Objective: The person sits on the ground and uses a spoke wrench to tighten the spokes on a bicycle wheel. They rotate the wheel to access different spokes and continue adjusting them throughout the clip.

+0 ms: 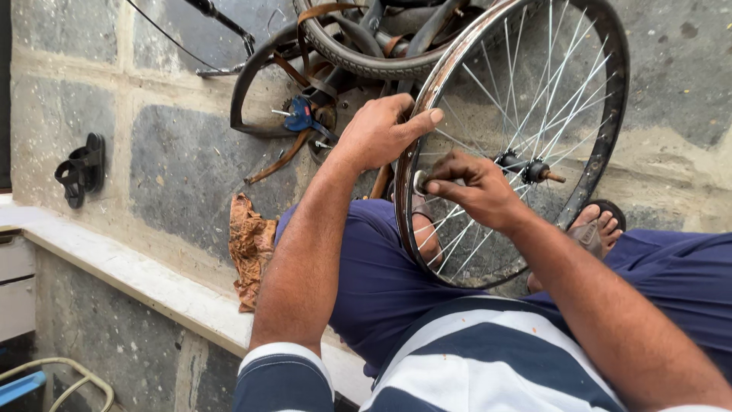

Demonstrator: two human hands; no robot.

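A bare bicycle wheel rim (598,145) with thin steel spokes and a hub (526,168) stands upright between my knees. My left hand (381,131) grips the rusty near edge of the rim from outside, thumb over the top. My right hand (473,187) reaches through the spokes and pinches a small round metal tool (420,182) against the rim's inner side. My legs in dark blue cloth lie under the wheel, and a sandalled foot (598,229) shows behind it.
A pile of tyres, mudguards and straps (351,46) lies on the paved stone floor ahead. A small blue part (300,116) sits among them. A brown rag (250,248) lies by a pale kerb (145,282). A black sandal (80,169) rests at left.
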